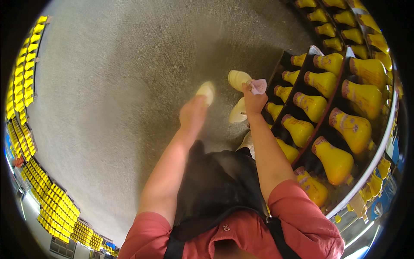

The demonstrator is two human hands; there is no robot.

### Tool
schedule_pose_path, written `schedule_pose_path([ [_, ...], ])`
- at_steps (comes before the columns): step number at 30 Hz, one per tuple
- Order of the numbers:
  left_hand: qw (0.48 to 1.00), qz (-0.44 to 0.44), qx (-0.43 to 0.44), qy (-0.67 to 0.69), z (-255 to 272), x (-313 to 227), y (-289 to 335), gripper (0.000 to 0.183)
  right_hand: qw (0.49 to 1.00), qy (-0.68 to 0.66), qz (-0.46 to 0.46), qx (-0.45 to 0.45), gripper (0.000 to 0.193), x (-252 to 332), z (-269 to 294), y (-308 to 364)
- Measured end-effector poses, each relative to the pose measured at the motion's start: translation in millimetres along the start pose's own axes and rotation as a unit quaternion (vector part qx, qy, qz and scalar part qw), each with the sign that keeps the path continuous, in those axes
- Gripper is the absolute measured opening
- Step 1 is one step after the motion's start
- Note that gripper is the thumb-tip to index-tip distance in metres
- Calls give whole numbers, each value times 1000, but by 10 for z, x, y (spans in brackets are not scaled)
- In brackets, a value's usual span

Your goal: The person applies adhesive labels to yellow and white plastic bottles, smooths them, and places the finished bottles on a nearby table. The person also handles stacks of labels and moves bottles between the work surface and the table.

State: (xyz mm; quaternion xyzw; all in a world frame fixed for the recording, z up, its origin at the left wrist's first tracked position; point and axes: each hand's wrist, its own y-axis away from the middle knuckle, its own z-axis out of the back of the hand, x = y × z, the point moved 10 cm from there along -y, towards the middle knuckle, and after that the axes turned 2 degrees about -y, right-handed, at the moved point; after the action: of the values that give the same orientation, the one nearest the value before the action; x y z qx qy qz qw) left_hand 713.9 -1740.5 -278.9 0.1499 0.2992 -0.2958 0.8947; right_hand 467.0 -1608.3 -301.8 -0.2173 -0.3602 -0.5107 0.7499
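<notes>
My left hand (193, 113) is closed around a cream, rounded object (206, 92), blurred by motion, in front of my body. To its right, my right hand (255, 102) is closed on a pale pink, cloth-like piece (259, 86) that sticks out beside the fingers. Right by its fingertips is a cream, ridged, rounded object (238, 80); whether the hand grips it or only touches it, I cannot tell. Just below, another cream rounded object (238, 112) with a small dark spot shows left of my right wrist. Its kind is unclear.
Close on my right, dark tiered shelves (317, 123) carry rows of yellow pear-shaped vessels (355, 98) with pinkish frilled necks. More such rows (326, 30) stand beyond. Far left, long racks (23, 73) hold yellow pieces. Grey rough floor (108, 86) lies between.
</notes>
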Motion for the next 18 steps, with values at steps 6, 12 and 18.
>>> schedule_pose_path([
  [6, 999, 34, 28, 20, -671, 128, -343, 29, 998, 1, -68, 5, 35, -617, -433, -246],
  [12, 997, 35, 24, 57, -1072, 183, -585, 22, 993, -31, -107, 35, 36, -974, -721, -323],
  [18, 999, -9, 4, 30, -1270, 174, -737, 31, 991, -59, -101, 61, 34, -1112, -913, -365],
])
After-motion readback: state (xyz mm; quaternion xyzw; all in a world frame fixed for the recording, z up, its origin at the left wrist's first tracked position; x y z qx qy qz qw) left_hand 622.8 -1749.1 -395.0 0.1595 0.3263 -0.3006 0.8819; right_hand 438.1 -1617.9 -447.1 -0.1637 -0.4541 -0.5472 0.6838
